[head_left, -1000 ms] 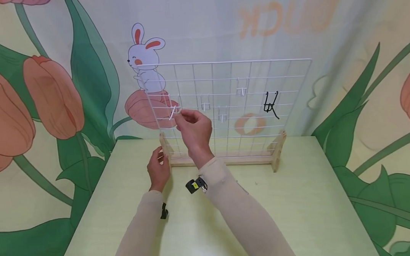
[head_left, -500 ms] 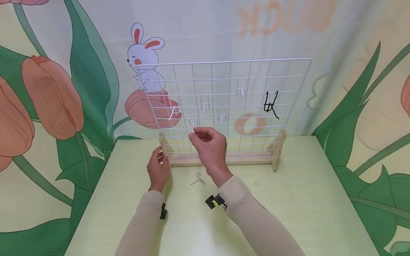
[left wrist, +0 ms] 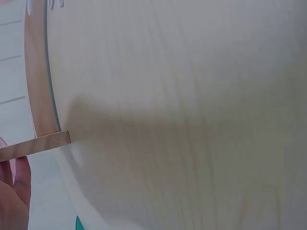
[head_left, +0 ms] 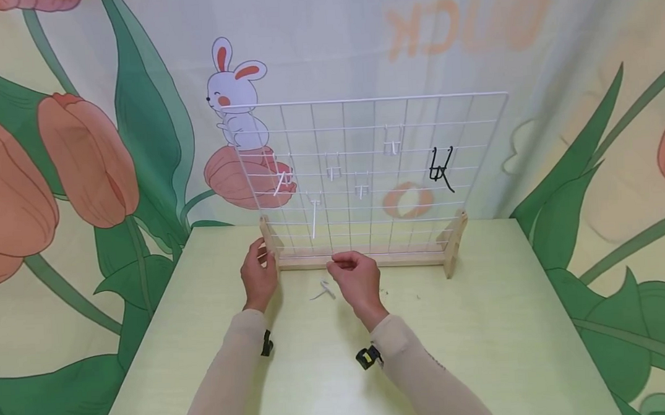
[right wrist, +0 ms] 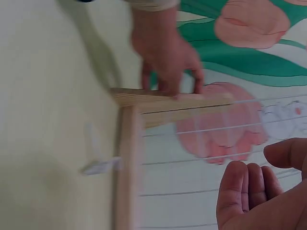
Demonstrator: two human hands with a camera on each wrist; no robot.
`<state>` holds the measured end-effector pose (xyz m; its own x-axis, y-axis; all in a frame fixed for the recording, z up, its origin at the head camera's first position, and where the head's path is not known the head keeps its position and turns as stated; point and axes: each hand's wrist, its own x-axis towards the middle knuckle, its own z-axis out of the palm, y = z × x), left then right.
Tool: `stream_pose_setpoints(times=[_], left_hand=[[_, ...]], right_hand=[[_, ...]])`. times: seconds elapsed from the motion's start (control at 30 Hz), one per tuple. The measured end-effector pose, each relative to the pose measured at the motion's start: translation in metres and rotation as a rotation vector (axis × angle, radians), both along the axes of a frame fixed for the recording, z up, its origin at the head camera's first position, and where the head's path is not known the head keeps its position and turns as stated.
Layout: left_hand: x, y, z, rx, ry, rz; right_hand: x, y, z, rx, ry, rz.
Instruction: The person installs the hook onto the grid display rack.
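Observation:
A white wire grid [head_left: 376,126] stands upright in a wooden stand [head_left: 455,247]. My left hand [head_left: 259,274] grips the stand's left side piece; the left wrist view shows its fingertips against a wooden bar [left wrist: 41,146]. My right hand [head_left: 358,284] is in front of the base rail, fingers loosely bent. In the right wrist view its thumb and fingers [right wrist: 232,191] are apart with nothing between them. Left of it, a loose white hook [head_left: 325,289] lies on the table. A long white hook [head_left: 314,219] hangs low on the grid, above the right hand.
More white hooks hang on the grid, including a left one [head_left: 281,181] and an upper one [head_left: 392,147]. A black hook [head_left: 439,170] hangs at the right. Tiny bits lie on the table [head_left: 482,325] near the right hand. A printed curtain [head_left: 325,40] hangs behind.
My right hand has come down and right, from beside the left white hook, past the low hook, to the base rail. This uncovered the low hook and the loose one. The left hand stays put.

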<state>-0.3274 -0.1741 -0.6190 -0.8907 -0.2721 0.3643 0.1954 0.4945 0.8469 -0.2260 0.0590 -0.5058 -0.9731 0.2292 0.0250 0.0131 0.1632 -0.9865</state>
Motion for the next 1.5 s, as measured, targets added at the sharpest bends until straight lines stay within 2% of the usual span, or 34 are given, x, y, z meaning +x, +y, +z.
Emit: stream_pose_setpoints(times=[0.13,0.23,0.4,0.57,0.83,1.1,1.27,1.5], left_hand=[[0.001,0.001,0.003,0.018,-0.025,0.000],[0.003,0.002,0.004,0.027,-0.042,-0.002],[0.003,0.001,0.003,0.023,-0.044,-0.005],[0.000,-0.002,0.001,0.012,-0.013,0.000],[0.002,-0.002,0.002,0.017,-0.024,-0.006],[0.001,0.000,0.000,0.015,-0.004,-0.015],[0.002,0.001,0.002,0.013,-0.012,-0.015],[0.002,0.000,0.003,-0.002,-0.027,-0.001]], right_hand=[[0.002,0.001,-0.033,0.066,-0.070,-0.004],[0.002,0.001,-0.052,0.109,-0.117,0.001],[-0.003,0.002,-0.075,0.153,-0.168,0.013],[-0.011,0.000,-0.091,0.187,-0.191,0.035],[-0.015,-0.003,-0.102,0.264,-0.218,0.065],[-0.015,0.000,-0.113,0.268,-0.208,0.094],[-0.021,0.002,-0.122,0.272,-0.197,0.110],[-0.027,0.003,-0.124,0.278,-0.200,0.140]])
